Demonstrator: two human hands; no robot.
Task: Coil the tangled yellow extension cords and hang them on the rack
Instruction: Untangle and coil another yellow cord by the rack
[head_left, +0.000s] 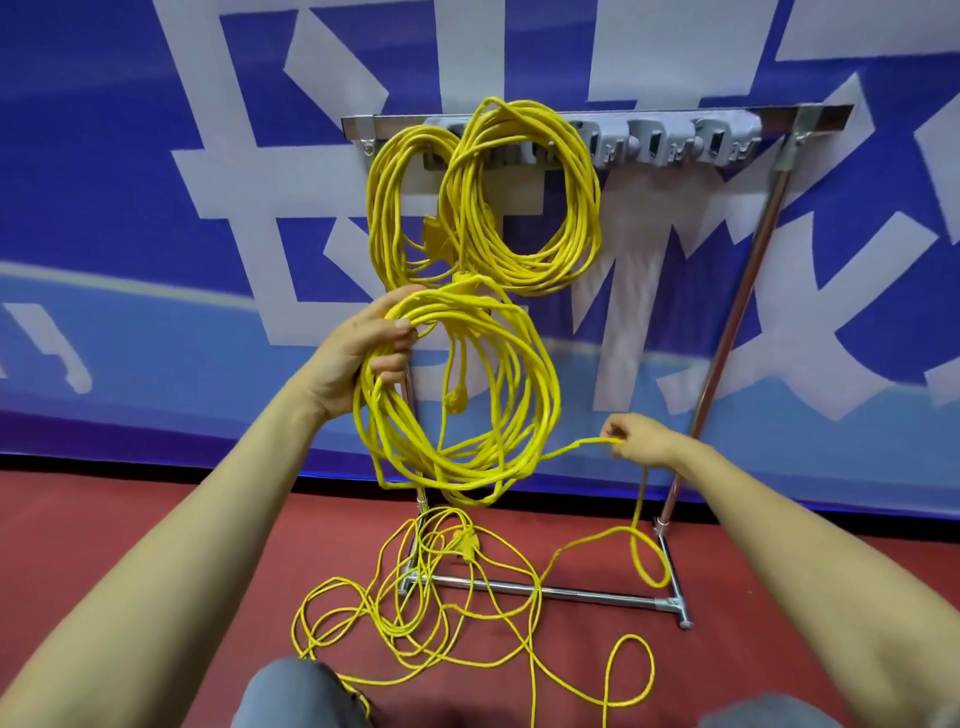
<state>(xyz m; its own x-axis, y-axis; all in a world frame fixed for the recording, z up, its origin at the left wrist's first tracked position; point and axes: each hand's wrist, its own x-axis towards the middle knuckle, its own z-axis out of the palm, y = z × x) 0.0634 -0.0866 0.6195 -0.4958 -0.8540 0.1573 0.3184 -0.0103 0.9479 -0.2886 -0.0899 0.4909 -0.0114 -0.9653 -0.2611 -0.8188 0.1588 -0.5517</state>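
Two coiled yellow extension cords (524, 208) hang side by side on the grey hooks of the metal rack (665, 136). My left hand (363, 353) grips the top of a third yellow coil (467, 410), held up in front of the rack below the hung coils. A plug dangles inside this coil. My right hand (639, 439) pinches the cord's loose run to the right of the coil. From there the cord drops to a tangled yellow pile (441, 597) on the floor.
The rack stands on chrome legs with a floor crossbar (545, 592) on red carpet, against a blue and white banner (156, 208). The tangled cord lies over the crossbar. Several free grey hooks (722, 140) sit at the rack's right. My grey-trousered knees (296, 696) show at the bottom.
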